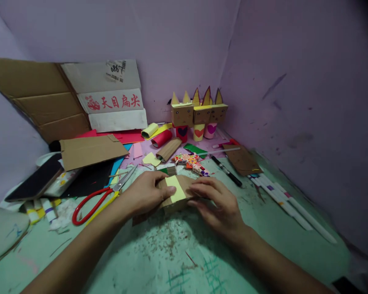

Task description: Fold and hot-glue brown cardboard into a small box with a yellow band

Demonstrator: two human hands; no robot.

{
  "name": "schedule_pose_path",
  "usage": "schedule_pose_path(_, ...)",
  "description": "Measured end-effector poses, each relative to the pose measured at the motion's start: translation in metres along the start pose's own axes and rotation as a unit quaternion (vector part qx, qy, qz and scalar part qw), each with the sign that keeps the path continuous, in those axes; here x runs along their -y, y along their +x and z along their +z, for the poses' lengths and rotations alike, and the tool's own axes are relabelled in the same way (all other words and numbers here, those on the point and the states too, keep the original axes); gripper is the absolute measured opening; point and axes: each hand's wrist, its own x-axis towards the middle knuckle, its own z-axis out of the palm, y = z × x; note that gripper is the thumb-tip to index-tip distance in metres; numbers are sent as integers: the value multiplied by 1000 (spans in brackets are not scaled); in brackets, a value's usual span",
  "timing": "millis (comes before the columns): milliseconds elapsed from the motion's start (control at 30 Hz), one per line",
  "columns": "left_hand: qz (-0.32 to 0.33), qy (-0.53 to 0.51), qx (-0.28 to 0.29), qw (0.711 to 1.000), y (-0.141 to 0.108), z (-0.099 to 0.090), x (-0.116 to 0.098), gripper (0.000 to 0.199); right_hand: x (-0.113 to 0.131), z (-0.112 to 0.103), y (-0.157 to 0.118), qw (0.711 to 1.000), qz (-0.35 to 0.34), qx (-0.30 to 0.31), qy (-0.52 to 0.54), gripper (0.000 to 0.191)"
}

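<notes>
A small brown cardboard piece [188,185] with a yellow paper strip [177,188] across its top is held low over the green table at the centre. My left hand [149,191] grips its left side, the thumb pressing on the yellow strip. At its right edge, my right hand [216,202] has its fingers closed round the cardboard. Red and yellow scissors [112,192] lie left of my left hand. Just behind the hands are patterned paper scraps [191,162] and a brown cardboard tube [169,150].
Three cardboard figures with pointed ears [202,114] stand by the back wall. A large folded carton [110,100] leans at the back left. A black pen [226,170], a brown cardboard piece [241,160] and white markers [282,200] lie on the right.
</notes>
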Motion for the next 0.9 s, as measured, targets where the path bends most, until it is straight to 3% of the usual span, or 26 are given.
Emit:
schedule_pose_path(133, 9, -63, -53, 997, 2, 0, 3, 30, 17, -3, -7, 983, 165, -76, 0, 12)
schedule_pose_path(233, 16, -83, -74, 994, 3, -2, 7, 29, 27, -1, -22, 956, 289, -3, 55, 8)
schedule_pose_path(300, 25, -85, -82, 993, 2, -2, 9, 28, 30, 4, -33, 951, 299, 42, 72, 19)
schedule_pose_path(400, 29, -75, -104, 991, 1, -3, 7, 28, 29, 13, -39, 966, 248, 38, 68, 41)
schedule_pose_path(500, 26, -65, -113, 991, 0, -2, 5, 26, 25, 20, -28, 958, 263, 49, 100, 29)
schedule_pose_path(567, 24, -63, -114, 991, 1, -2, 6, 27, 22, 23, -16, 930, 317, 80, 167, 13)
schedule_pose_path(667, 18, -84, -113, 990, 3, -3, 12, 31, 18, 27, 0, 846, 412, 135, 311, 16)
schedule_pose_path(733, 5, -103, -113, 988, 3, -4, 15, 34, 16, 28, 8, 803, 440, 161, 369, 18)
schedule_pose_path(900, -29, -192, -121, 973, -6, -14, 9, 36, 11, 24, 30, 768, 429, 226, 418, 17)
